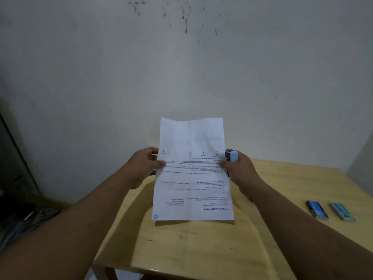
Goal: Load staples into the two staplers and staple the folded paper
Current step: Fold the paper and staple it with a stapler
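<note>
A printed white sheet of paper (192, 170) is held upright above the wooden table (201, 245), its text upside down to me and crease lines across it. My left hand (144, 165) pinches its left edge. My right hand (240, 174) pinches its right edge and also holds a small light-blue stapler (232, 155), which sticks up beside the sheet. Two small boxes lie on the table at the right, a blue one (316, 210) and a green one (342, 211). I see only one stapler.
A stained pale wall (181, 67) rises right behind the table. Dark clutter (24, 215) sits on the floor at the left, beside a dark upright frame. The table's near edge runs across the bottom of the view.
</note>
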